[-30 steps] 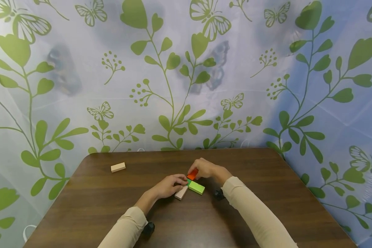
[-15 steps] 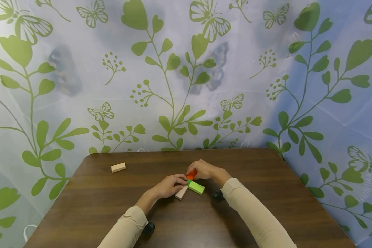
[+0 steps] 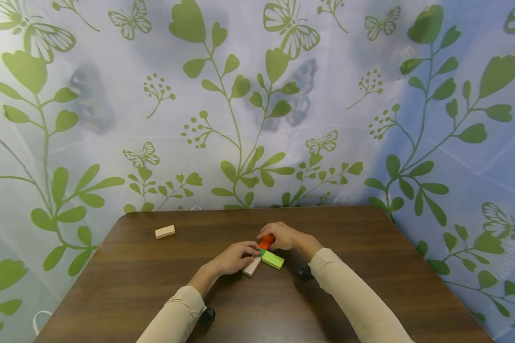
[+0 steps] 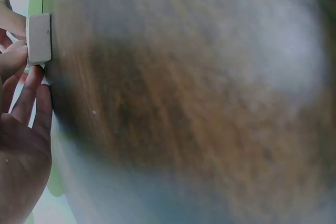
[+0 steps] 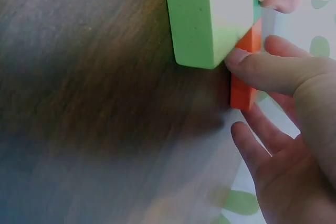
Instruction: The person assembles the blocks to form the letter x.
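Note:
Several wooden blocks lie close together on the table in front of me. My right hand point(image 3: 281, 236) pinches an orange block point(image 3: 266, 242) between thumb and fingers, its near end right at a dark green block point(image 3: 262, 252). Fingertips of my left hand point(image 3: 231, 258) grip the dark green block from the left, partly covering it. The left thumb lies beside a pale pinkish block point(image 3: 251, 267), whose end also shows in the left wrist view. Angled out to the right is a light green block point(image 3: 272, 260); the right wrist view shows my right thumb close to its corner.
A natural wood block point(image 3: 165, 232) lies alone toward the table's far left. Behind the brown table point(image 3: 326, 305) hangs a curtain point(image 3: 257, 114) printed with green leaves and butterflies. A dark wrist camera point(image 3: 207, 316) sits under the left wrist.
My right hand has shifted the orange block slightly, and more of it shows between the fingers. The left hand and the other blocks stay nearly still.

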Demonstrator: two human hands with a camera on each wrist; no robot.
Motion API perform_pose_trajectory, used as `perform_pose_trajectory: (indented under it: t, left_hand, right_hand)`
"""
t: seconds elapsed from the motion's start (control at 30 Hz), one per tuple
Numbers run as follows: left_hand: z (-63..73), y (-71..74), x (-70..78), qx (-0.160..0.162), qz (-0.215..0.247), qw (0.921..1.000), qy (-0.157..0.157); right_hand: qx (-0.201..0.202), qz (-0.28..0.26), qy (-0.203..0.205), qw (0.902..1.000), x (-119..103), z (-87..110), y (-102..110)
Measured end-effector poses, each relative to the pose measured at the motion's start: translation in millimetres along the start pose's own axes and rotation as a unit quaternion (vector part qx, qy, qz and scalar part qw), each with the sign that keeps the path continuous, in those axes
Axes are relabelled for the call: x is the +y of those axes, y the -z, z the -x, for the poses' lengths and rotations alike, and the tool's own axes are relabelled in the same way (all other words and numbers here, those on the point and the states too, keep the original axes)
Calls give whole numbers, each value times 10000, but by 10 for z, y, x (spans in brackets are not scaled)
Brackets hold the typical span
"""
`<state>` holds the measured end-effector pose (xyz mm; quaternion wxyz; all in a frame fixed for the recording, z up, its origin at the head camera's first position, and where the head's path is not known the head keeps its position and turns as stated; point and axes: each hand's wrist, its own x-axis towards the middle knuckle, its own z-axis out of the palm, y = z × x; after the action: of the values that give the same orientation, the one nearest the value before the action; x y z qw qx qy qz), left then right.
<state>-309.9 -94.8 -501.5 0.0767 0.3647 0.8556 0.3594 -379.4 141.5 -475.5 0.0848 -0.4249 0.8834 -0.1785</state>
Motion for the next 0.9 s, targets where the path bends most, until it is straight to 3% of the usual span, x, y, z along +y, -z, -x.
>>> perform_pose_trajectory:
  t: [0.3, 0.5, 0.9]
  left_hand:
    - [13, -9, 32, -19, 60, 10000, 48]
    - [32, 7, 1, -8, 26, 9999, 116]
    - [4, 25, 18, -22, 113, 9999, 27]
  right_hand:
    - [349, -246, -185, 9989, 38, 216, 94]
    - [71, -217, -71, 9997, 5, 346, 0]
    - [109, -353, -35, 9993, -56, 402, -87]
